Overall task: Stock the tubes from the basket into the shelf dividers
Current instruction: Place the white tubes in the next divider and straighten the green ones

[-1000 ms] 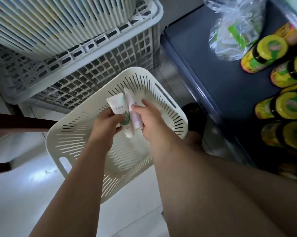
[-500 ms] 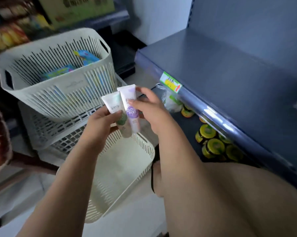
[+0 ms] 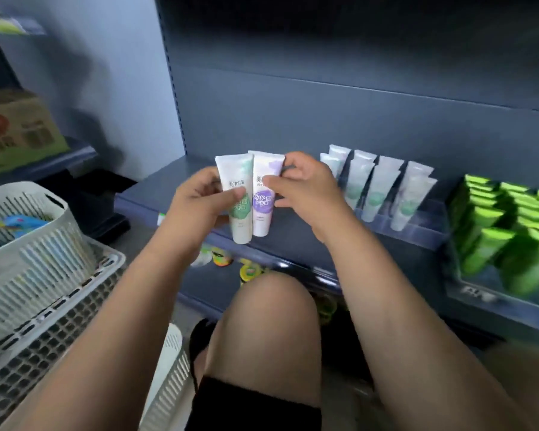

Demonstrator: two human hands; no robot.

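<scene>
Matte grey shelf [image 3: 144, 194] — left hand [image 3: 200, 203], right hand [image 3: 302, 185] pinch smooth flat-crimped tubes [image 3: 241, 225].

Retail shop: dark metal shelving [image 3: 324, 126] at frame centre, product tubes [image 3: 377, 188] faced in clear dividers [image 3: 417, 225], green packs [image 3: 492, 231] at right, stock baskets [image 3: 29, 244] lower left.

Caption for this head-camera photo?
Left hand holds a green-label tube, right hand a purple-label tube, before the shelf dividers.
</scene>
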